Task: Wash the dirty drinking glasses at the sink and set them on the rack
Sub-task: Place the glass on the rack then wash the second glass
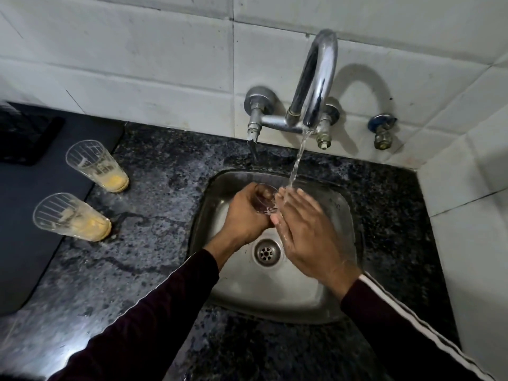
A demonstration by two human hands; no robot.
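Note:
Over the steel sink (pixel 324 292), my left hand (pixel 244 215) grips a clear drinking glass (pixel 265 200) with its fingers curled round it. My right hand (pixel 308 232) lies flat with straight fingers against the glass, under the stream of water from the chrome tap (pixel 316 86). Two dirty glasses with yellow residue stand on the dark counter at the left, one farther back (pixel 96 163) and one nearer (pixel 71 217). Most of the held glass is hidden by my hands.
A dark mat (pixel 30 229) lies on the counter's left side, with a black rack or tray (pixel 24 136) at its far corner. White tiled walls close the back and right. The drain (pixel 267 253) sits mid-sink. A second valve (pixel 383 133) sticks out right of the tap.

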